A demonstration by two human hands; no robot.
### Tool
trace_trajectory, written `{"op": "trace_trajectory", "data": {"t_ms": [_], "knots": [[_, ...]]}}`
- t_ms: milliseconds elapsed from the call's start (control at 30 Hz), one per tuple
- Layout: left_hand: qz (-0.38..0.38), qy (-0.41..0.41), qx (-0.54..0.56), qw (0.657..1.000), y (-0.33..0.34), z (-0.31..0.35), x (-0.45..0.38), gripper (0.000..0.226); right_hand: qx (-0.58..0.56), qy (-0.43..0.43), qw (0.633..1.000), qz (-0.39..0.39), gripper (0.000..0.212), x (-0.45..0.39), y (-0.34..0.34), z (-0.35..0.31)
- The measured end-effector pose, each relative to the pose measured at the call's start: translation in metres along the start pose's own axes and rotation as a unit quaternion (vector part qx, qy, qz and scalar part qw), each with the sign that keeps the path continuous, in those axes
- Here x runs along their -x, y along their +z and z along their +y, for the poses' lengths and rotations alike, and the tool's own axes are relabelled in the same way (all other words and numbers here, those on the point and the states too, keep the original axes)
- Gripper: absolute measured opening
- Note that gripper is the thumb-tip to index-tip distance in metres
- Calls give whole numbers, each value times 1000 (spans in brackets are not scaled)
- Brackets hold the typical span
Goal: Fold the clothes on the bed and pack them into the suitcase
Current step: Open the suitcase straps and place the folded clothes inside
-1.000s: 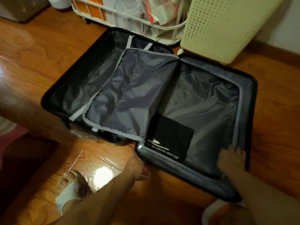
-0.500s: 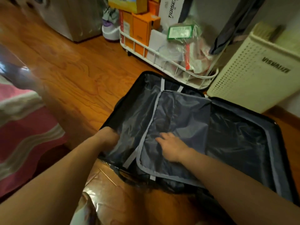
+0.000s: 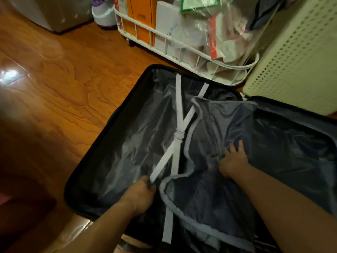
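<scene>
A black suitcase (image 3: 102, 136) lies open on the wooden floor, lined in dark grey. Its left half shows white crossed straps (image 3: 179, 136) joined by a buckle. The grey divider flap (image 3: 224, 125) is bunched up and pushed toward the right half. My left hand (image 3: 139, 195) grips the lower end of a white strap at the near side of the left half. My right hand (image 3: 232, 159) presses flat on the crumpled divider flap with fingers spread. No clothes are in view.
A white wire basket (image 3: 189, 46) full of boxes and plastic bags stands behind the suitcase. A cream perforated hamper (image 3: 295, 59) is at the back right. A white and purple appliance (image 3: 104, 13) sits at the back. Wooden floor (image 3: 54, 88) stretches to the left.
The divider flap has been pushed right, uncovering the crossed straps. My left hand moved from the suitcase's near edge to a strap and took hold of it. My right hand slid right with the flap.
</scene>
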State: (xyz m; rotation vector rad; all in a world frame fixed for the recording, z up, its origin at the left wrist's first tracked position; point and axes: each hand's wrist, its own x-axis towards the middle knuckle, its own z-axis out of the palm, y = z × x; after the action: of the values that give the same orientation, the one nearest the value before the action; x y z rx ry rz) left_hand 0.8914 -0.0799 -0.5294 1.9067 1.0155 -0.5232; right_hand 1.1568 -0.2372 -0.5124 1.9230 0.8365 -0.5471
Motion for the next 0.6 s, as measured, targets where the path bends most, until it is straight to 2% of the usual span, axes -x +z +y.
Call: {"op": "trace_trajectory", "data": {"t_ms": [33,100,167,200,233,267,300,367,400,433,467,500,533,600], "knots": [[4,3,12,1000,1,5,-6,29,3,-9,1000,-9,64,1,4,3],[25,4,78,997,0,19,-16,33,-22,-46,999,20,61,4,-9,-6],[45,4,193,980,-2,31,-24,32,-152,-60,979,119,36,6,-32,-21],[52,3,239,970,-3,33,-26,27,-256,-50,949,178,25,2,-42,-28],[57,0,273,960,-4,34,-27,23,-376,-30,900,218,20,0,-52,-34],[60,-2,297,953,-6,34,-26,21,-506,-11,836,213,18,-3,-62,-40],[58,-1,320,946,-8,33,-25,23,-628,-2,759,174,15,-7,-73,-43],[30,-1,357,934,-15,29,-22,31,-819,-36,571,41,15,-10,-93,-49],[10,-2,364,931,-19,29,-21,34,-879,-58,472,-24,18,-10,-100,-51],[-5,-5,358,934,-25,31,-20,33,-918,-68,385,-61,23,-12,-106,-52],[-11,-7,343,939,-29,35,-18,29,-943,-67,318,-71,26,-15,-111,-52],[-8,-8,330,944,-32,40,-17,25,-955,-64,281,-67,25,-16,-116,-52],[-1,0,327,945,-33,46,-17,21,-961,-59,262,-59,21,-17,-120,-52],[1,31,377,926,-34,65,-17,23,-962,-57,259,-57,13,-11,-129,-49]]}}
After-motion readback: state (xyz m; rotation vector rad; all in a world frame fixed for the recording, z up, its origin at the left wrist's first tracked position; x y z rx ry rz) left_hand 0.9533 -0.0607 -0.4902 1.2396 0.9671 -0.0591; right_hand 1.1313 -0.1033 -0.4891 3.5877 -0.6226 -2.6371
